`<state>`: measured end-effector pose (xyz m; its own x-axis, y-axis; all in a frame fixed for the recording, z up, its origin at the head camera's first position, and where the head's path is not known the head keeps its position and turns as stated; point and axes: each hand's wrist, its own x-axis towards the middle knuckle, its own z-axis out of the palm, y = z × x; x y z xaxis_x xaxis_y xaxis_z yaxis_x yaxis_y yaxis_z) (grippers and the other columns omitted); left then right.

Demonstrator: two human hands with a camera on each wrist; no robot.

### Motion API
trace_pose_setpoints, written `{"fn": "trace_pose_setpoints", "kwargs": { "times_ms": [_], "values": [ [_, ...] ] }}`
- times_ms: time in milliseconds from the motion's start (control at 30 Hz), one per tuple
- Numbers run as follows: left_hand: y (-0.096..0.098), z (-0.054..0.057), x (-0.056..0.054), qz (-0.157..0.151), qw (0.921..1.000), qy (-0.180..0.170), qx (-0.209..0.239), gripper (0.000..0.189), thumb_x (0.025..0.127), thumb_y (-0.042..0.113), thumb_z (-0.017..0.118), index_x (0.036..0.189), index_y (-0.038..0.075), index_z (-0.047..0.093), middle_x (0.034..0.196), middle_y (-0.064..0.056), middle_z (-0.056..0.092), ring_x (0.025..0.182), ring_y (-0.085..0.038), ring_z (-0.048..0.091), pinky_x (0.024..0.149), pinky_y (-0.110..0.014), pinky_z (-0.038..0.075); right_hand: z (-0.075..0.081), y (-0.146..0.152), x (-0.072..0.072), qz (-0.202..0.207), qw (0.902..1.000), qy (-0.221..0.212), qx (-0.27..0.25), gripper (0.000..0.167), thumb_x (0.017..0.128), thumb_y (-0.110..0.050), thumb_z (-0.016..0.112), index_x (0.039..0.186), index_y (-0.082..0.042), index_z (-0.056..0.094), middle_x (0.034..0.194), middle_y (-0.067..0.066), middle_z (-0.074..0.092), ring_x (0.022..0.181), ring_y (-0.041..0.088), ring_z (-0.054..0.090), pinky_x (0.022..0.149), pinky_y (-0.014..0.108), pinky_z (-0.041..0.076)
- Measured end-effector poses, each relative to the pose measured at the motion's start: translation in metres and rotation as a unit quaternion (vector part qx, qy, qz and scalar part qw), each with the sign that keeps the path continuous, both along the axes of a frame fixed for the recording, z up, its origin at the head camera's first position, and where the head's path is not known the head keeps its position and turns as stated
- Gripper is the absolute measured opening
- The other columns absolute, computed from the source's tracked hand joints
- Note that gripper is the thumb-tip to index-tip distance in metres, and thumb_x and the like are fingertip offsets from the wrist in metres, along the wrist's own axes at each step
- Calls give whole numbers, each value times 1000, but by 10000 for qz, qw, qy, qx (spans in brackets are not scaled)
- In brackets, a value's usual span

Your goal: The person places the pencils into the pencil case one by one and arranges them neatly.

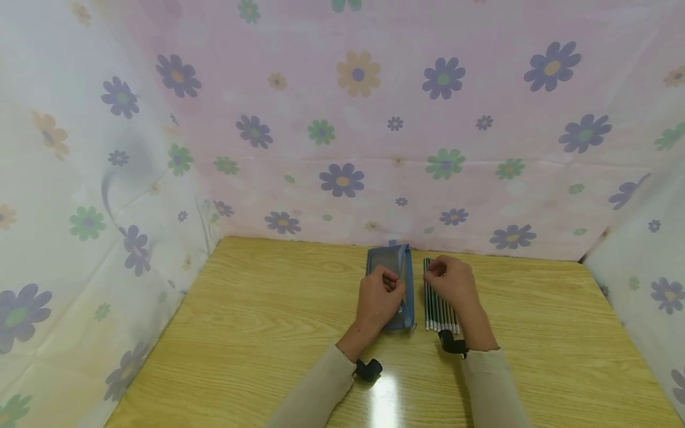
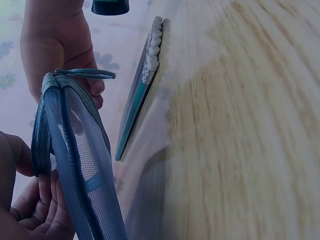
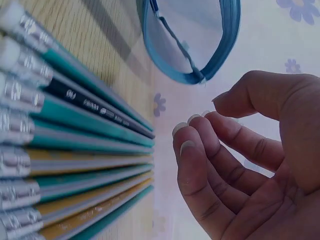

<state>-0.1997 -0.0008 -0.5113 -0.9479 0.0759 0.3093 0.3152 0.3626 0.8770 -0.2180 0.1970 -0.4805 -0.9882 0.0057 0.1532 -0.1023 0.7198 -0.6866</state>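
Observation:
A blue mesh zip pencil case [image 1: 408, 285] lies on the table with its opening edge lifted. My left hand [image 1: 377, 300] pinches that edge between thumb and fingers; in the left wrist view the case [image 2: 87, 150] stands up beside the curled fingers. Just right of the case lies a row of several pencils [image 1: 443, 315], green, yellow and black, side by side with their white erasers toward me. Over the far part of the row hovers my right hand [image 1: 455, 282]. The right wrist view shows this hand [image 3: 235, 165] with loosely bent fingers, a gap at the thumb and nothing held.
The wood-grain table [image 1: 257, 321] carries the case and the pencils near its far edge. Flowered cloth [image 1: 299, 119] stands behind it and along both sides. Each wrist wears a black camera mount [image 1: 369, 370].

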Motion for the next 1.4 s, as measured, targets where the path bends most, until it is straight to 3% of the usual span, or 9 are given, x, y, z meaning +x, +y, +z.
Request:
{"fn": "trace_pose_setpoints", "kwargs": {
  "times_ms": [367,1067,1400],
  "values": [
    [-1,0,-1,100,9999,49,-74,3,96,13,69,97,10,67,83,-1,71,67,-4,64,61,-22,54,4,16,4,-309,9990,-283,151,20,94,-15,68,106,1,73,99,18,75,92,36,69,81,54,56],
    [-1,1,-1,75,9999,55,-66,3,97,13,69,98,10,67,83,-1,72,68,-4,64,62,-22,55,-2,49,5,-402,9962,-633,444,24,92,-16,69,103,5,71,97,22,73,85,37,68,74,53,56],
    [-1,0,-3,136,9997,147,-117,4,97,13,70,97,10,67,82,-1,71,67,-4,63,61,-21,54,-5,52,3,-458,9893,-1233,625,27,93,-18,73,101,7,76,96,24,74,81,36,69,70,52,58]
  ]
}}
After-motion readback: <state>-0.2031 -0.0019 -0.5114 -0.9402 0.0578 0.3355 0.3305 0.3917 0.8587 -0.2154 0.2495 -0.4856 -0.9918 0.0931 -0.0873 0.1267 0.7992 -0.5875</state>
